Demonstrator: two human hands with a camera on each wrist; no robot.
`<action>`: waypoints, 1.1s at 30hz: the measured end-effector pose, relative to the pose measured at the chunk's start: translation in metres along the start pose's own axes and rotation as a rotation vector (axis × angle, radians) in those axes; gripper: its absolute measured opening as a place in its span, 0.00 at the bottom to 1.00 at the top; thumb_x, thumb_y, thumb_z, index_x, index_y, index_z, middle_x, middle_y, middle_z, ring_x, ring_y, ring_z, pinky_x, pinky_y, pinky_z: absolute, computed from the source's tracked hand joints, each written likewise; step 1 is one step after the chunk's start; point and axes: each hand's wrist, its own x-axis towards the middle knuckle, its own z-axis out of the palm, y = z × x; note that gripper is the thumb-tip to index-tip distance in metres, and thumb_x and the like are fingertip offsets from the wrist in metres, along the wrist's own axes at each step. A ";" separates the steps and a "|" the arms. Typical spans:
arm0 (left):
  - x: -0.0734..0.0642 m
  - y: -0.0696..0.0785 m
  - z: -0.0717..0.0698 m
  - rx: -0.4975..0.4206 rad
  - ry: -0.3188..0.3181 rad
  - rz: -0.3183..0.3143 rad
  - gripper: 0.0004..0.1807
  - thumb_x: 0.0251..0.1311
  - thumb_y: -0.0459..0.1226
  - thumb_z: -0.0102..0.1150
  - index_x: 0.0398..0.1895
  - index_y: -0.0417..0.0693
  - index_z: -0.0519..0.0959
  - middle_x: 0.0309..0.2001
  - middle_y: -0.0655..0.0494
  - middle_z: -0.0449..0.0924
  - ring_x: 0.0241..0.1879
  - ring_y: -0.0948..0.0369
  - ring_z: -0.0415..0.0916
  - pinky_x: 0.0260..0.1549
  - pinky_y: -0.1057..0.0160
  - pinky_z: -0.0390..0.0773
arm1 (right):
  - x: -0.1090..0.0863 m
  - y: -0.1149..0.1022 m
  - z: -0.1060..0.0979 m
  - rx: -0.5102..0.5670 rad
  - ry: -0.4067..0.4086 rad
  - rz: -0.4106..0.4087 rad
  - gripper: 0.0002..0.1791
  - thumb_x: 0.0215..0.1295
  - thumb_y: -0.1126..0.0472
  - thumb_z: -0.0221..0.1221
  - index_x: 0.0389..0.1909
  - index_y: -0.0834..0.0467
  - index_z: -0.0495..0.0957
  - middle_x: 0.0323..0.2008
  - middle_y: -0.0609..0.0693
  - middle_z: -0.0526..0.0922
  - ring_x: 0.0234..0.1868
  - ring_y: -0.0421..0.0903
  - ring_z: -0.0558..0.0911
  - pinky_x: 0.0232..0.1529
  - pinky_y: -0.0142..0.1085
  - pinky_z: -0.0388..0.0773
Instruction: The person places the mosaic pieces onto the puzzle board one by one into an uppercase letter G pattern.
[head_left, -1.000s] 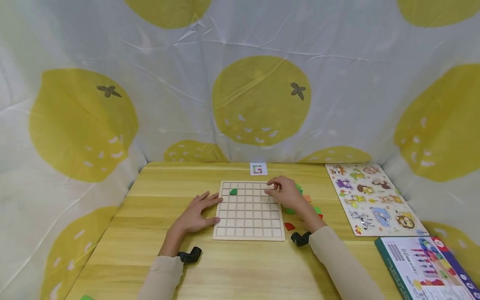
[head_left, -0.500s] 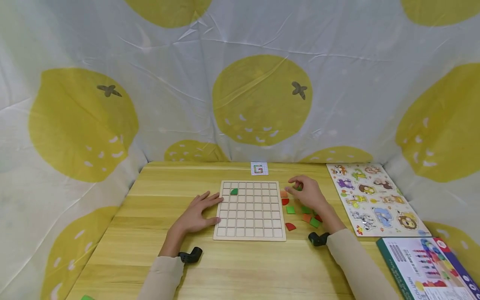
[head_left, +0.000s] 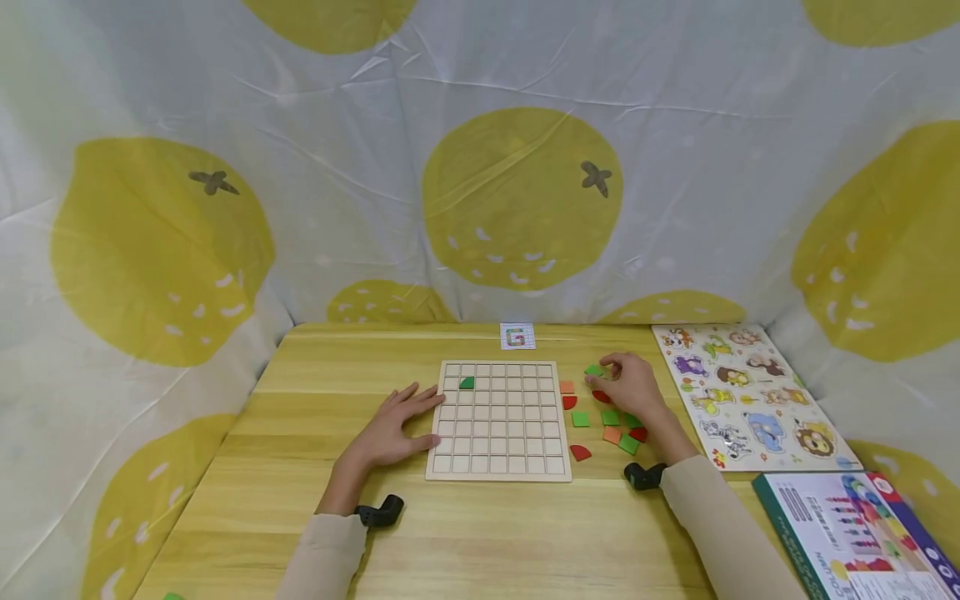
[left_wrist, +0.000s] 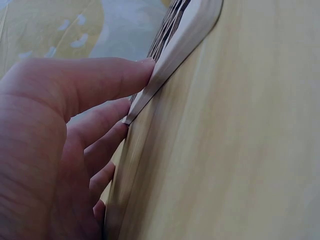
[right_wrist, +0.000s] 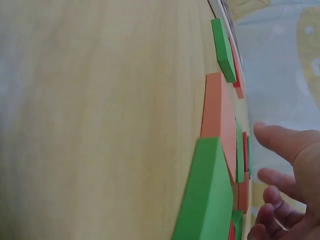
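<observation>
The right hand point(head_left: 632, 387) has moved off the board point(head_left: 498, 421) to a green tile point(head_left: 593, 370) right of it, apparently choosing pieces, its hold impossible to tell, the left hand's point(head_left: 388, 429) grip wide.

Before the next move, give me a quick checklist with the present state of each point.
1. Left hand touching the board at its left edge: ok.
2. Pattern card uncovered beyond the board: ok.
3. Green quarter-round fully seated in its cell: cannot tell.
4. Loose pieces all unobstructed in the head view: not ok; the right hand partly covers a red piece.
5. Firm grip on the green piece at the right hand: cannot tell.
</observation>
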 end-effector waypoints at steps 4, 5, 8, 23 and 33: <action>0.000 0.000 0.000 0.000 0.000 0.000 0.38 0.63 0.51 0.66 0.77 0.56 0.69 0.80 0.53 0.62 0.82 0.41 0.47 0.78 0.33 0.41 | 0.001 0.003 0.002 -0.008 -0.009 0.023 0.30 0.64 0.45 0.70 0.57 0.65 0.82 0.45 0.61 0.78 0.43 0.55 0.76 0.44 0.48 0.77; 0.000 0.000 0.000 0.003 0.001 0.000 0.38 0.63 0.51 0.66 0.77 0.56 0.69 0.79 0.53 0.62 0.82 0.41 0.47 0.78 0.33 0.42 | 0.001 0.003 0.003 -0.009 -0.014 0.026 0.31 0.64 0.45 0.70 0.57 0.65 0.82 0.46 0.62 0.78 0.44 0.56 0.76 0.45 0.49 0.77; -0.001 0.000 0.000 0.006 -0.003 -0.008 0.39 0.63 0.52 0.66 0.77 0.58 0.69 0.80 0.54 0.62 0.82 0.42 0.47 0.78 0.34 0.42 | 0.001 0.003 0.003 -0.010 -0.024 0.036 0.29 0.65 0.47 0.69 0.56 0.65 0.82 0.47 0.63 0.79 0.45 0.57 0.77 0.47 0.50 0.79; 0.000 0.003 0.000 -0.015 -0.004 -0.009 0.38 0.64 0.52 0.66 0.77 0.56 0.69 0.80 0.55 0.62 0.82 0.42 0.46 0.79 0.35 0.41 | -0.002 -0.001 0.001 0.038 -0.030 0.022 0.19 0.69 0.57 0.64 0.55 0.65 0.84 0.50 0.64 0.79 0.48 0.58 0.80 0.46 0.51 0.81; -0.001 0.003 -0.001 -0.015 -0.005 -0.011 0.38 0.64 0.52 0.65 0.77 0.56 0.69 0.79 0.54 0.62 0.82 0.41 0.46 0.78 0.34 0.40 | -0.006 -0.002 -0.003 0.056 -0.023 -0.002 0.19 0.71 0.57 0.63 0.57 0.64 0.83 0.50 0.64 0.79 0.44 0.55 0.79 0.40 0.47 0.80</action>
